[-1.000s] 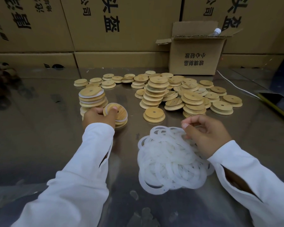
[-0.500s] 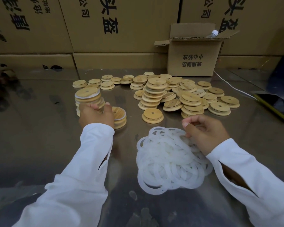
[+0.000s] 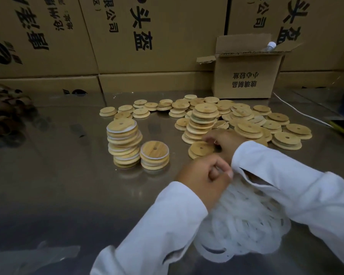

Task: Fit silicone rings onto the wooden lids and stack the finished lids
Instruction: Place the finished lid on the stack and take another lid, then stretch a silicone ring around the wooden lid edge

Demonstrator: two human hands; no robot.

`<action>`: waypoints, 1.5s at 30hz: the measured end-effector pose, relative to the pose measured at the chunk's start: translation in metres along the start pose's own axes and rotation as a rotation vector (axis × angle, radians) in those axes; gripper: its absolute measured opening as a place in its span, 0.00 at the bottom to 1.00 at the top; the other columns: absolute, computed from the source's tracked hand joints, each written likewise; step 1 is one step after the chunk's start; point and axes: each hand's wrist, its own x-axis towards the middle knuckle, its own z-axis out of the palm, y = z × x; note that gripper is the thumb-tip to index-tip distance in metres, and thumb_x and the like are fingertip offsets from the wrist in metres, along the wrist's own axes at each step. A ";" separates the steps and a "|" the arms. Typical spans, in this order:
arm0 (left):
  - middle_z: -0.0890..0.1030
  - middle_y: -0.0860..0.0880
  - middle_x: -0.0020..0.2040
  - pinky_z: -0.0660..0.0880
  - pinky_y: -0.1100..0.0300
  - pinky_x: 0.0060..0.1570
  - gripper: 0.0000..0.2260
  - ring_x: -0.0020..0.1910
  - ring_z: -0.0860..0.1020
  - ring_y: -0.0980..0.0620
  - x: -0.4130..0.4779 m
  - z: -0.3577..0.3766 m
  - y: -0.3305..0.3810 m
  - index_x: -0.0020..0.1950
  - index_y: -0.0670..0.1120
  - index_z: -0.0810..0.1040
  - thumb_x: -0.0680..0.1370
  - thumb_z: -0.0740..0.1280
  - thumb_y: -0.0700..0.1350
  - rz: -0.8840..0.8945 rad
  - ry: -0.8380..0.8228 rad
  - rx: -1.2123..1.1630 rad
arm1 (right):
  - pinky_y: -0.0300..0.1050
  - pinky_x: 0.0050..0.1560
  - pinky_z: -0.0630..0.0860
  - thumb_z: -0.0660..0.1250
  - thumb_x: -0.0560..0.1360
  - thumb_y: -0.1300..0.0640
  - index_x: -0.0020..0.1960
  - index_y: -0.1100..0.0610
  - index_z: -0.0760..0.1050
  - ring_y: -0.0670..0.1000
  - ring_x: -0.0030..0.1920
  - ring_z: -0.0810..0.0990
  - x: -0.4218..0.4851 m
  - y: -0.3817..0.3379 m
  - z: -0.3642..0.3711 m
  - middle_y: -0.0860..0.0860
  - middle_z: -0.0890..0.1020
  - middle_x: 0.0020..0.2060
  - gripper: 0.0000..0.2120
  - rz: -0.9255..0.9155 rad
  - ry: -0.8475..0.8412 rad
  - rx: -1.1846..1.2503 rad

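Left hand [image 3: 205,175], fingers curled at 11 o'clock of ring pile [image 3: 244,235], likely fetching one, pinch unconfirmed; right hand [image 3: 223,140] blurred at loose lid [image 3: 199,149], 1 o'clock, fingers unreadable.

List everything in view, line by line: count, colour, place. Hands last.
Finished lid stacks: two, tan with white rings, table left-centre.
Loose wooden lids: many, tan, heaped mid-table.
Silicone rings: one pile, white, nearest, under the sleeves.
Small box: one, brown, open, behind the lids.
Bottle: one, white cap, in small box.
Large cartons: several, brown, along the back.
Cable: one, white, right.
Table: one, shiny metal.
Left hand: one, curled over the rings, blurred.
Right hand: one, blurred, by the nearest loose lid.
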 end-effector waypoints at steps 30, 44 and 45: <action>0.82 0.49 0.36 0.78 0.54 0.45 0.06 0.40 0.80 0.49 0.015 -0.014 -0.012 0.42 0.47 0.80 0.76 0.65 0.39 -0.118 0.174 -0.415 | 0.33 0.62 0.64 0.77 0.61 0.54 0.59 0.35 0.64 0.39 0.63 0.67 -0.083 0.017 0.005 0.39 0.72 0.59 0.34 -0.302 0.251 0.377; 0.80 0.44 0.49 0.80 0.57 0.34 0.05 0.49 0.80 0.44 0.017 -0.017 -0.011 0.47 0.45 0.79 0.76 0.63 0.41 -0.300 0.175 -0.764 | 0.25 0.39 0.68 0.64 0.72 0.63 0.44 0.46 0.76 0.42 0.45 0.75 -0.078 0.052 -0.004 0.39 0.76 0.41 0.11 -0.021 -0.065 0.258; 0.80 0.43 0.50 0.80 0.57 0.34 0.05 0.50 0.80 0.43 0.016 -0.017 -0.011 0.48 0.45 0.78 0.76 0.63 0.42 -0.303 0.163 -0.757 | 0.24 0.38 0.67 0.65 0.72 0.61 0.44 0.45 0.76 0.40 0.42 0.74 -0.078 0.051 -0.004 0.39 0.76 0.41 0.10 -0.019 -0.061 0.220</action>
